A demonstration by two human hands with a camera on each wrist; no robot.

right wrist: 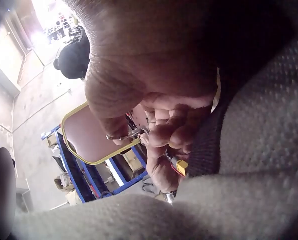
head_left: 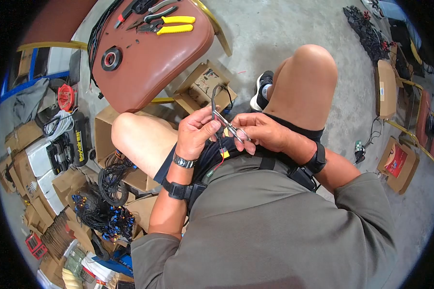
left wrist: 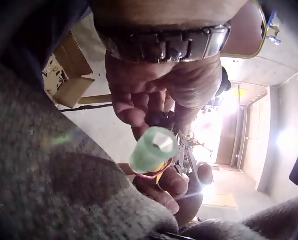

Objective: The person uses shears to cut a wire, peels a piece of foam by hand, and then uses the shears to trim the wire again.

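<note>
Above the lap, my left hand [head_left: 196, 131] pinches a black cable [head_left: 213, 100] between thumb and fingers. From its lower end come thin red wires with a yellow connector [head_left: 225, 154]; in the right wrist view, the same yellow connector [right wrist: 181, 166] hangs below the fingers. A pale green translucent piece [left wrist: 153, 150] is close to the camera in the left wrist view. My right hand [head_left: 267, 134] grips small metal scissors [head_left: 232, 129] by the finger loops. Their blades reach up and left to the cable, right at the left fingertips.
A brown chair seat [head_left: 149, 72] carries a black tape roll [head_left: 112, 59], yellow-handled pliers [head_left: 176, 29] and other tools. An open cardboard box [head_left: 188, 91] stands beneath its edge. Bundled cables [head_left: 106, 216] and cartons crowd the left side. Another small box [head_left: 398, 166] lies at right.
</note>
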